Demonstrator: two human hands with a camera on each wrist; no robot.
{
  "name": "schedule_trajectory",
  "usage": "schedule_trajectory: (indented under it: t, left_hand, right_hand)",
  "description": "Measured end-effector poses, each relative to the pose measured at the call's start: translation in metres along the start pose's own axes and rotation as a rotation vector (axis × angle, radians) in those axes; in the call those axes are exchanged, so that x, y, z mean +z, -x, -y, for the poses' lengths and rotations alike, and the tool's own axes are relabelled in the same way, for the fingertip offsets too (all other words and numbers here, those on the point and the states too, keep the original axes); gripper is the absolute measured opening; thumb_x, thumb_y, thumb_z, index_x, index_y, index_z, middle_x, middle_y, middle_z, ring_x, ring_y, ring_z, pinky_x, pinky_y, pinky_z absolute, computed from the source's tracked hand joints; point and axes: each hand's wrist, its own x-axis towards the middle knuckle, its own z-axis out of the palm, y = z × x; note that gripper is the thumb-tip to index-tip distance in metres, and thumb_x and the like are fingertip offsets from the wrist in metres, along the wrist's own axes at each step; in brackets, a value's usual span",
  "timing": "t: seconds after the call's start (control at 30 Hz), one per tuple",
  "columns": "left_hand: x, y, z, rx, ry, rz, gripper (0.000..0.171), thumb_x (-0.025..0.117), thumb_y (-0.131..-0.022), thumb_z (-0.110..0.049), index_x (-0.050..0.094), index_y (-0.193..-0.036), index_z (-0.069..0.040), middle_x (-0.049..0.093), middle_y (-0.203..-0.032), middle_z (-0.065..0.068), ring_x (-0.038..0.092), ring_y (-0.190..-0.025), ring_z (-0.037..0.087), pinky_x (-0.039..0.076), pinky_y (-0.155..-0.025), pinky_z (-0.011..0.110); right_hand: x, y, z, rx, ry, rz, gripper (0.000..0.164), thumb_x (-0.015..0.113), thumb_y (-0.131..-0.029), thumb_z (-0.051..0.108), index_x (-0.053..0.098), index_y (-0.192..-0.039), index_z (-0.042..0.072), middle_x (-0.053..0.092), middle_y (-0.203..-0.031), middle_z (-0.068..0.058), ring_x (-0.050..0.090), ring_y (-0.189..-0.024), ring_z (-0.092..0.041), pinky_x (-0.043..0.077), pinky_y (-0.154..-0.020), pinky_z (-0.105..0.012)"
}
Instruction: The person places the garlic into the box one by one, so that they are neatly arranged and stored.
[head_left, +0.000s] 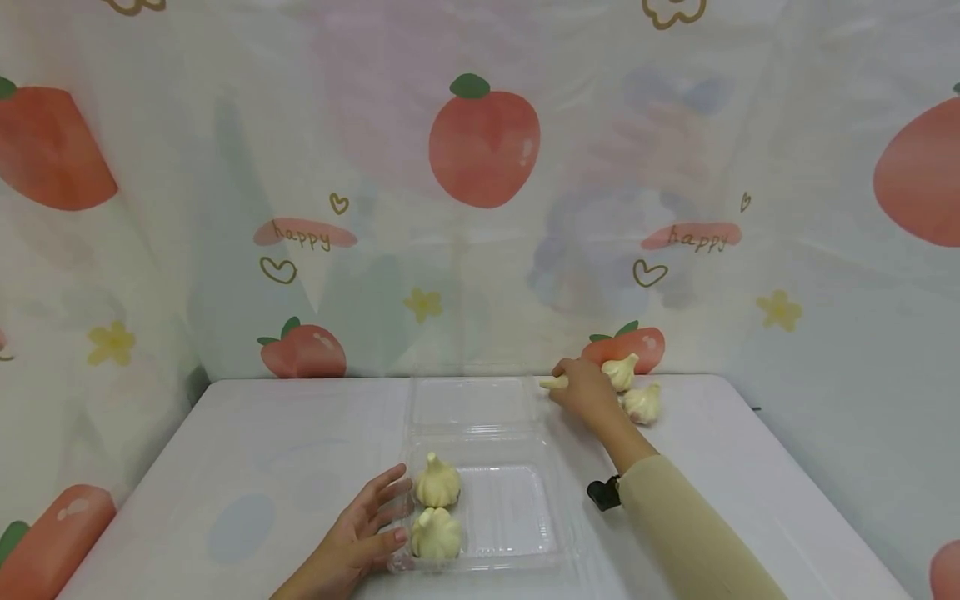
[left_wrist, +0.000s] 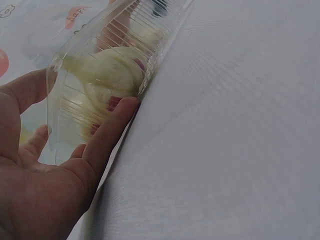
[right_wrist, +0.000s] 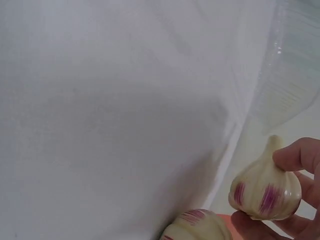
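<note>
A clear plastic clamshell box (head_left: 517,508) lies open on the table, its lid (head_left: 472,404) folded back toward the wall. Two garlic bulbs sit along the box's left side, a rear bulb (head_left: 437,482) and a front bulb (head_left: 437,535). Against the box's left wall rests my left hand (head_left: 360,533), fingers spread and fairly straight, as the left wrist view also shows. My right hand (head_left: 588,392) pinches a garlic bulb (right_wrist: 267,192) with purple streaks, right of the lid; in the head view only its stem (head_left: 553,382) shows clearly.
Two more garlic bulbs lie at the back right of the white table (head_left: 300,467), one bulb (head_left: 620,372) behind the other bulb (head_left: 642,404). A black object (head_left: 603,493) sits at the right wrist, by the sleeve. A printed cloth wall (head_left: 480,275) stands behind the table.
</note>
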Motion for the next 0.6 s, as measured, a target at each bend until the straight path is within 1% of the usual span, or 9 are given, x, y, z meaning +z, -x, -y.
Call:
schedule_trajectory:
  t: [0.13,0.3,0.47,0.6]
  left_hand:
    - [0.001,0.001,0.0,-0.009,-0.008,-0.004,0.071,0.054,-0.103,-0.013,0.012,-0.16,-0.019,0.01,-0.163,0.021,0.027,-0.145,0.039,0.049,-0.096,0.048]
    - [0.001,0.002,-0.001,-0.009,-0.025,-0.014,0.071,0.054,-0.103,-0.014,0.012,-0.16,-0.019,0.011,-0.163,0.021,0.026,-0.145,0.04,0.049,-0.096,0.048]
    - [0.001,0.002,-0.001,-0.008,-0.033,-0.022,0.071,0.054,-0.103,-0.014,0.013,-0.16,-0.019,0.012,-0.163,0.022,0.029,-0.143,0.039,0.05,-0.095,0.048]
    - [0.001,0.001,-0.001,-0.004,-0.033,-0.021,0.072,0.055,-0.103,-0.013,0.012,-0.16,-0.017,0.011,-0.163,0.023,0.029,-0.143,0.039,0.05,-0.094,0.048]
  right_hand:
    - [-0.006,0.005,0.0,0.029,-0.069,-0.037,0.037,0.067,-0.082,0.016,0.068,-0.118,0.008,0.065,-0.116,-0.016,0.057,-0.093,-0.03,0.045,-0.08,-0.046]
    - [-0.015,0.011,0.007,0.027,-0.128,-0.083,0.039,0.064,-0.083,0.015,0.066,-0.121,0.009,0.064,-0.118,-0.014,0.053,-0.082,-0.026,0.04,-0.067,-0.038]
    - [-0.02,0.021,0.016,0.053,-0.182,-0.123,0.04,0.064,-0.082,0.017,0.066,-0.121,0.013,0.063,-0.118,-0.01,0.051,-0.078,-0.025,0.038,-0.063,-0.035]
    - [-0.022,0.031,0.022,0.044,-0.232,-0.155,0.039,0.065,-0.081,0.017,0.067,-0.12,0.014,0.062,-0.119,-0.011,0.053,-0.079,-0.026,0.04,-0.064,-0.035]
